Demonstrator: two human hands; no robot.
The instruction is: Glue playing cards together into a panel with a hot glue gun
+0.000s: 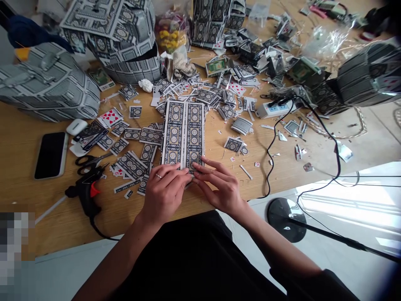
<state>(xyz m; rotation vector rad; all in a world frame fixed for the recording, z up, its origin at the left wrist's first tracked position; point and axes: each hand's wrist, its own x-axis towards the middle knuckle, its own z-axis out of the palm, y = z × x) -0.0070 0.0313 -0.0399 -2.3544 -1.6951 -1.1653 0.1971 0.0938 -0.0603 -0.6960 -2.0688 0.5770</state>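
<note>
A flat panel made of folded playing cards [184,133], patterned backs up, lies on the wooden table in two long columns. At its near edge, my left hand [164,188], with a ring on one finger, has its fingers closed over the bottom of the left column. My right hand [219,186] pinches the near right corner, fingertips on top and thumb at the edge. The two hands' fingertips almost meet at the middle seam. Loose folded cards [133,165] lie just left of the panel. The panel's underside is hidden.
A black glue gun [84,192], scissors [89,163] and a phone [51,155] lie at left. Woven card bags [46,83] stand around the back. A power strip [274,109] with black cables [272,142] sits at right, among card scraps.
</note>
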